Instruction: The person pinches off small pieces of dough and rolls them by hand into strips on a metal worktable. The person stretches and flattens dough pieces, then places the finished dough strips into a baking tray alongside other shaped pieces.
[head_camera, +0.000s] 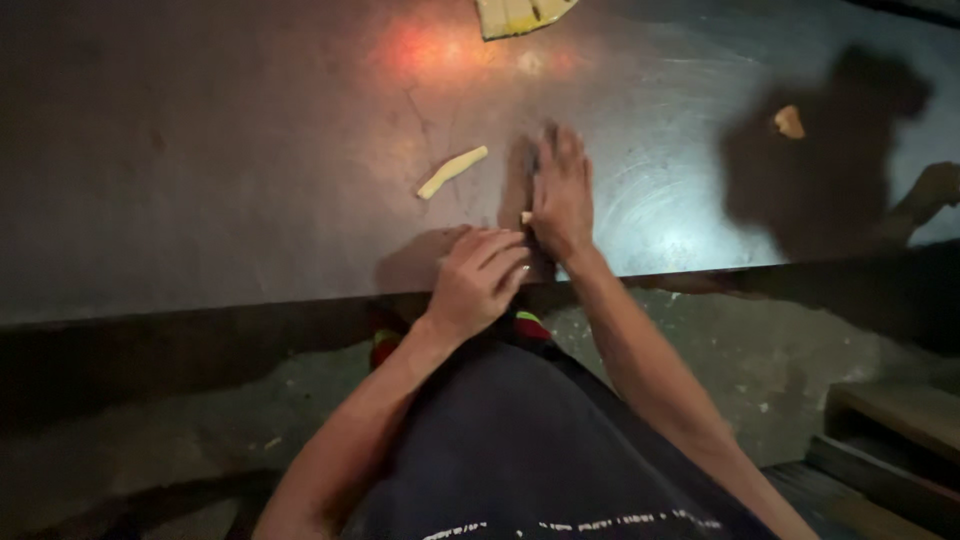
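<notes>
A dark worktop fills the far scene. The right hand lies flat, fingers together; the left hand, curled, pinches a hidden dough bit. A dough strip lies left of the right hand, apart.

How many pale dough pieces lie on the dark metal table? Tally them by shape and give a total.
Long rolled pale dough stick, lying free left of the hands: 1
Flat yellowish dough sheet at the table's far edge, partly cut off by the frame: 1
Small pale dough lump at the right: 1
Small pale dough bit under the right hand, beside the left hand: 1
Total: 4
</notes>
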